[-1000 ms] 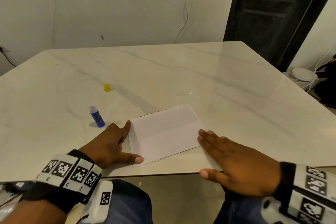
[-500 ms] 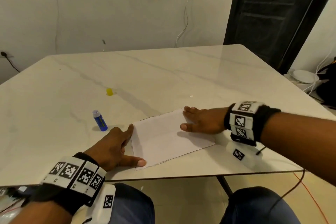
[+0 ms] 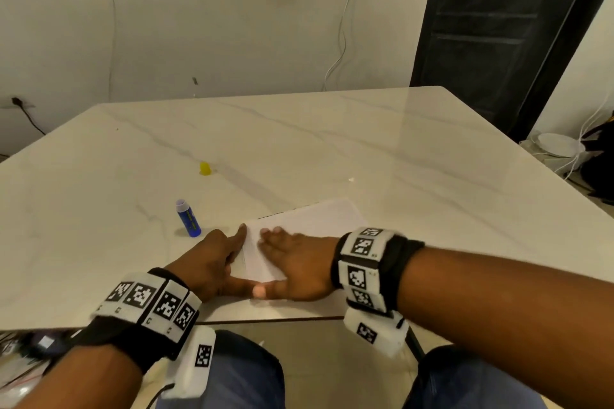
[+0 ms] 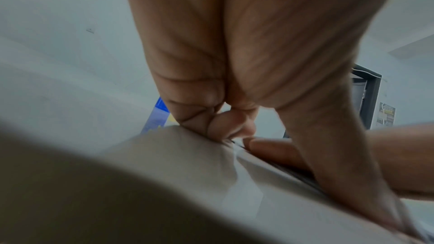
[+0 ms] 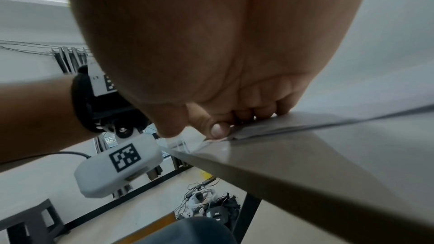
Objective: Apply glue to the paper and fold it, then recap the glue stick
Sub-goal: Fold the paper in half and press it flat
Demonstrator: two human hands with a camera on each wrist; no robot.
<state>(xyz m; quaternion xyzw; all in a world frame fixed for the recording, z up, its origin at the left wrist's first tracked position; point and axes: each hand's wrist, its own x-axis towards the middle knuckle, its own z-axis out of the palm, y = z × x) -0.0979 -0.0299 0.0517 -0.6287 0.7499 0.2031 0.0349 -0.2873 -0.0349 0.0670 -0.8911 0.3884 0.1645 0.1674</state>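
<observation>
The folded white paper (image 3: 319, 217) lies near the table's front edge. My left hand (image 3: 229, 259) frames its near left corner, index finger along the left edge and thumb along the near edge. Palm down on the paper's left part, my right hand (image 3: 285, 259) lies with straight fingers, its thumb tip meeting my left thumb. The blue glue stick (image 3: 188, 218) lies uncapped just left of my left hand, and its yellow cap (image 3: 205, 168) stands farther back. In the right wrist view my right fingertips (image 5: 265, 112) press the paper (image 5: 293, 123).
The marble table (image 3: 365, 149) stretches far back and to both sides. Its front edge (image 5: 281, 166) runs just under my wrists. A dark door (image 3: 491, 26) stands at the back right, and cables and devices (image 5: 211, 205) lie on the floor below.
My right hand went from the paper's near right edge up to its far right part, then swept left across it to meet my left hand. The left hand stayed put.
</observation>
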